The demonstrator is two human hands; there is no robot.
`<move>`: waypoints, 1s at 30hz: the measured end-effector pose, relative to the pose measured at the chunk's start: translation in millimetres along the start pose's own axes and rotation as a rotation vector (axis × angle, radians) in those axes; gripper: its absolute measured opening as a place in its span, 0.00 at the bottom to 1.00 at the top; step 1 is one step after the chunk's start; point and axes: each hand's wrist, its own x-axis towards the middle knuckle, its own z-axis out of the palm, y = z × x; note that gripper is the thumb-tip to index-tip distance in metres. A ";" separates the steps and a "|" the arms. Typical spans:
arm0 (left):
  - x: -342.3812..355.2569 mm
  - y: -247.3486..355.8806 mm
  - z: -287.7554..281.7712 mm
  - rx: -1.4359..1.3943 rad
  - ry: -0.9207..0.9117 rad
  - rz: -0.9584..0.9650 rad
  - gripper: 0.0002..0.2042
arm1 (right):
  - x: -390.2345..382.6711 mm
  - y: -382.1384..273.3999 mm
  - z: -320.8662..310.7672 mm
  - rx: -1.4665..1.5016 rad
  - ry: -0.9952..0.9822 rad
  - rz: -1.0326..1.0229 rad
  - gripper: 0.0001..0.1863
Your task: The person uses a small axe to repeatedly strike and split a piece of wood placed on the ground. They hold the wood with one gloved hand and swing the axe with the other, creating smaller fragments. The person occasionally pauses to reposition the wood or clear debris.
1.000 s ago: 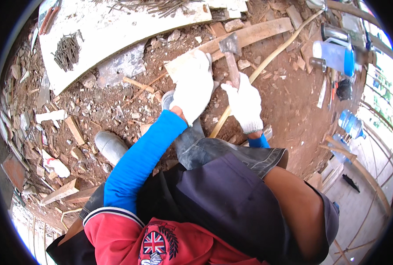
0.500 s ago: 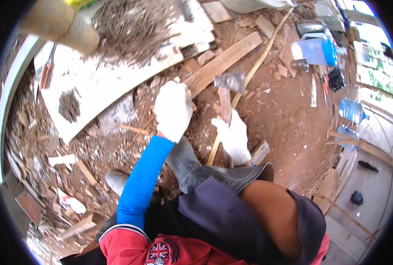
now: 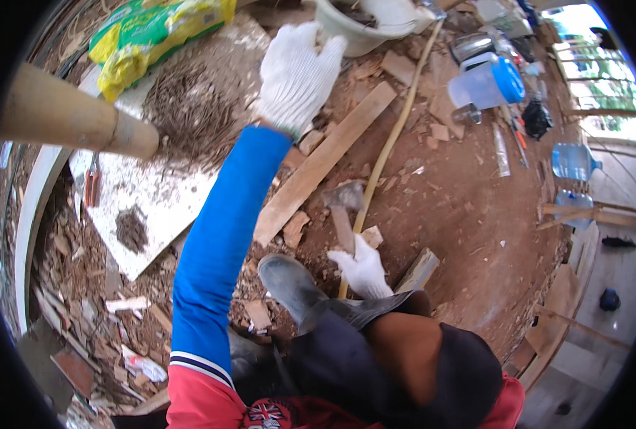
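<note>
Gripping a wooden-handled hammer (image 3: pixel 343 222), the gloved right hand (image 3: pixel 364 270) rests low, just beside a grey boot (image 3: pixel 289 287), with the tool's metal head pointing away from the body. The gloved left hand (image 3: pixel 300 80) is stretched far forward, near a white basin (image 3: pixel 352 41); its thumb and fingers are parted, with nothing seen between them, though the palm is hidden. The step in hand appears to be a left-handed reach while the right hand minds the hammer. A grasp from here would call for lowering the left fingers and closing them, with the hammer held well aside.

Between the hands, a wooden plank (image 3: pixel 325 164) lies diagonally on reddish soil, near a long yellowish pole (image 3: pixel 396 136). To the left, a white board (image 3: pixel 179 206) bears a large heap of thin brown pieces (image 3: pixel 189 107), a smaller heap (image 3: pixel 131 230) and orange-handled pliers (image 3: pixel 92 184). A blue-lidded jug (image 3: pixel 484 83) lies to the right.
</note>
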 end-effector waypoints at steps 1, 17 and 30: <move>-30.2 -11.2 -11.8 0.008 -0.081 -0.073 0.16 | 3.6 3.9 0.4 0.091 -0.006 0.033 0.26; -175.7 -122.2 -132.3 0.379 -0.142 -0.320 0.09 | 32.9 -18.2 28.4 0.070 -0.118 -0.040 0.26; -157.8 -120.5 -105.6 0.494 -0.236 -0.080 0.07 | 37.9 -11.2 26.4 -0.121 -0.050 -0.108 0.25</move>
